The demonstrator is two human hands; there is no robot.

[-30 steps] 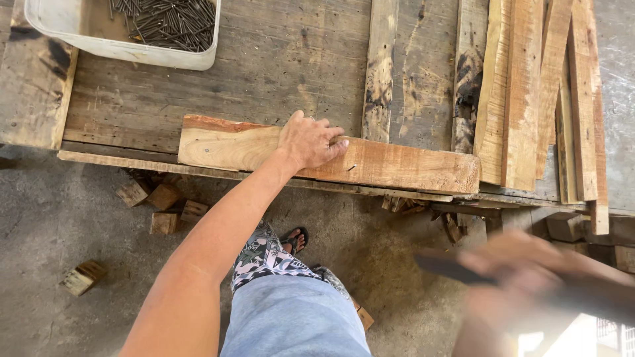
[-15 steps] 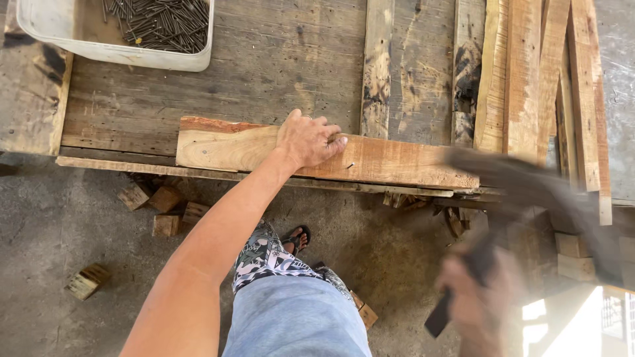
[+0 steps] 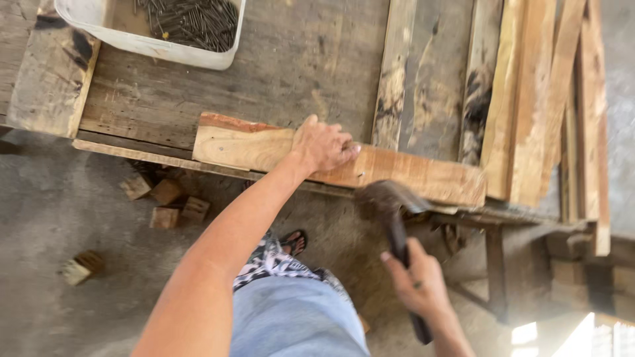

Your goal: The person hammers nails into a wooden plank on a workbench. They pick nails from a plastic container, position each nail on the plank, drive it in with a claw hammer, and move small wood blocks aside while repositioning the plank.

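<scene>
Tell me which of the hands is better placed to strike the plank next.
Right. The right hand grips the hammer, whose head is beside the plank, while the left hand lies flat on it, steadying.

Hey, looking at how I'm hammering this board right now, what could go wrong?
1. The left hand presses on the wooden board close to the blurred hammer head, so a stray swing might hit the fingers.
2. The board lies along the workbench edge; a blow might shift it off.
3. The right hand holds the handle mid-length, which may reduce control.
</scene>
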